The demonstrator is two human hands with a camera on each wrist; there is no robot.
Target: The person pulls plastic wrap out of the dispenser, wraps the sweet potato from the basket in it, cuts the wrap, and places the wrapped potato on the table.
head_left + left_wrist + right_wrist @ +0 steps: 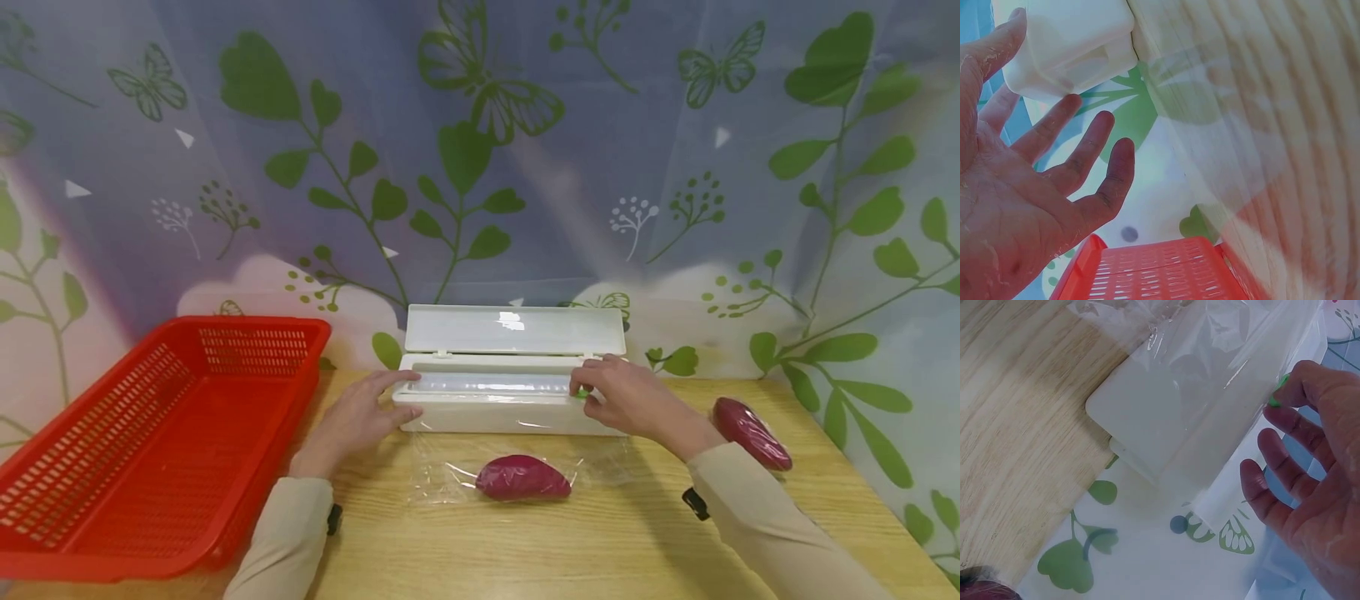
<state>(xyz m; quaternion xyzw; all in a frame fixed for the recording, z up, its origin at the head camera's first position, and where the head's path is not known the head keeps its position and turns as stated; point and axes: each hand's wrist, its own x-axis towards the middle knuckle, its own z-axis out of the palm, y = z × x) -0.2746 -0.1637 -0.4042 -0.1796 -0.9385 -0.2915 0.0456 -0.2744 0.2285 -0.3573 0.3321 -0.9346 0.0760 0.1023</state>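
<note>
A white plastic wrap dispenser (pixel 510 414) stands on the table with its lid (pixel 457 330) raised. From its front, clear plastic wrap (pixel 442 482) runs down over the wood and covers a purple sweet potato (pixel 528 482). My left hand (pixel 362 414) is at the dispenser's left end, thumb and index finger at its edge; the other fingers are spread in the left wrist view. At the right end, my right hand (pixel 628 396) pinches a small green slide cutter (pixel 1279 389) between thumb and index finger. The cutter is partly hidden by the fingertips.
On the left is a red plastic basket (pixel 183 558) with slotted walls. Another purple sweet potato (pixel 752 433), shiny with wrap, lies to the right beyond my right forearm. A curtain (pixel 570 208) printed with leaves and butterflies hangs directly behind the dispenser.
</note>
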